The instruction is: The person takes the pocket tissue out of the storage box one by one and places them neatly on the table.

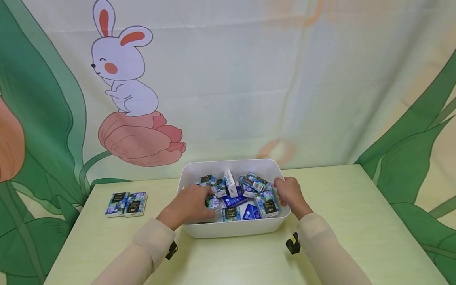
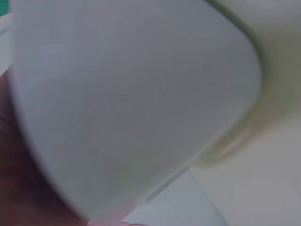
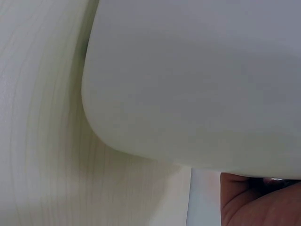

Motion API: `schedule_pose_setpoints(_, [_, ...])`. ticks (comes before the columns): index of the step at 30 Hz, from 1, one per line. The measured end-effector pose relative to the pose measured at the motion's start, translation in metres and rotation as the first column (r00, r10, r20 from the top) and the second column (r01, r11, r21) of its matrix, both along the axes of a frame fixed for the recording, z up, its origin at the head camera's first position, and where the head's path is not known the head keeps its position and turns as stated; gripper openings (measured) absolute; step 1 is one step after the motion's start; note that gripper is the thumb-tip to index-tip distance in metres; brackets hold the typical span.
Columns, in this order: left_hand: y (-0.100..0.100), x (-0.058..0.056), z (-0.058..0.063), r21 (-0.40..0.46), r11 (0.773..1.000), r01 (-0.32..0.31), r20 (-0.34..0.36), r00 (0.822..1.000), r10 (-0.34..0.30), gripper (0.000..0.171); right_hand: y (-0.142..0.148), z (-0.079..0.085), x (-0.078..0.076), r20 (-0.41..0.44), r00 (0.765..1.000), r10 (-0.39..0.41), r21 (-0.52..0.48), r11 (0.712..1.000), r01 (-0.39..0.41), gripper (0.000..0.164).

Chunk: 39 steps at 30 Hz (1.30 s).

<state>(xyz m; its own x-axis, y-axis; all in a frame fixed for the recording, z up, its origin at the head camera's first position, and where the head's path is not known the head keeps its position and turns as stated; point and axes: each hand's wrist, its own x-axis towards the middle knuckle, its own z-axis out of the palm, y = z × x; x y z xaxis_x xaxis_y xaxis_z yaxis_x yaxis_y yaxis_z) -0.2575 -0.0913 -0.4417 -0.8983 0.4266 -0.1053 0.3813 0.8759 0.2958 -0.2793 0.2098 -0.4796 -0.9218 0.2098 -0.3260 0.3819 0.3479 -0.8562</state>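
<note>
A white plastic bin [image 1: 235, 228] holds several small tissue packs with blue floral print, some lying flat and some on edge. My left hand [image 1: 192, 202] reaches over its left rim, thumb and fingers around a floral tissue pack [image 1: 213, 203]; the fingertips are partly hidden. At the right end, my right hand [image 1: 290, 194] grips the bin's rim. In the left wrist view, the bin's outer wall [image 2: 141, 94] hides most of the left hand [image 2: 23, 174]. The right wrist view shows the wall [image 3: 197, 94] with part of the right hand [image 3: 258, 205] beneath it.
Two floral tissue packs [image 1: 134, 204] lie side by side on the pale wooden table [image 1: 356, 221], left of the bin. Plain blue packs [image 1: 251, 212] lie among the floral ones. Behind the table hangs a printed curtain [image 1: 228, 99] with a rabbit.
</note>
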Motion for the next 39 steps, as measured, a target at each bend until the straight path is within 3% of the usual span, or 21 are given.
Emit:
schedule_pose_setpoints(4, [-0.003,0.002,0.022,0.07,0.997,0.012,-0.122,0.993,-0.003,0.055,0.003,0.001,0.0,-0.008,1.0,0.0,0.001,1.0,0.0,0.033])
schedule_pose_setpoints(7, [-0.01,0.002,0.033,0.12,0.993,-0.008,-0.21,0.977,0.034,0.054,0.006,0.002,-0.001,-0.012,1.0,-0.004,0.002,1.0,0.004,0.033])
schedule_pose_setpoints(10, [-0.023,0.001,0.039,0.179,0.98,-0.091,-0.232,0.964,0.132,0.054,0.007,0.001,-0.001,-0.012,1.0,0.001,-0.005,1.0,-0.001,0.033])
schedule_pose_setpoints(14, [-0.048,-0.002,0.037,0.244,0.941,-0.233,-0.209,0.935,0.285,0.056,0.008,0.001,-0.001,-0.009,1.0,-0.003,-0.018,1.0,0.003,0.032])
schedule_pose_setpoints(20, [-0.086,-0.006,0.017,0.254,0.885,-0.391,-0.168,0.883,0.439,0.067,0.008,0.001,-0.001,-0.005,1.0,-0.006,-0.01,1.0,0.006,0.031])
schedule_pose_setpoints(26, [-0.114,-0.011,-0.016,0.192,0.832,-0.52,-0.067,0.839,0.54,0.074,0.007,0.002,-0.001,0.005,1.0,-0.012,-0.007,1.0,0.012,0.031])
schedule_pose_setpoints(30, [-0.124,-0.013,-0.043,0.136,0.832,-0.538,-0.083,0.831,0.55,0.067,0.007,0.002,-0.001,0.008,1.0,-0.019,-0.012,1.0,0.019,0.031])
schedule_pose_setpoints(34, [-0.131,-0.009,-0.064,0.091,0.835,-0.543,-0.157,0.82,0.55,0.057,0.003,0.001,0.0,0.006,1.0,-0.015,-0.024,1.0,0.016,0.032])
schedule_pose_setpoints(39, [-0.133,-0.006,-0.077,0.029,0.836,-0.548,-0.237,0.809,0.538,0.061,0.001,0.0,0.0,0.009,1.0,-0.015,-0.015,1.0,0.015,0.032])
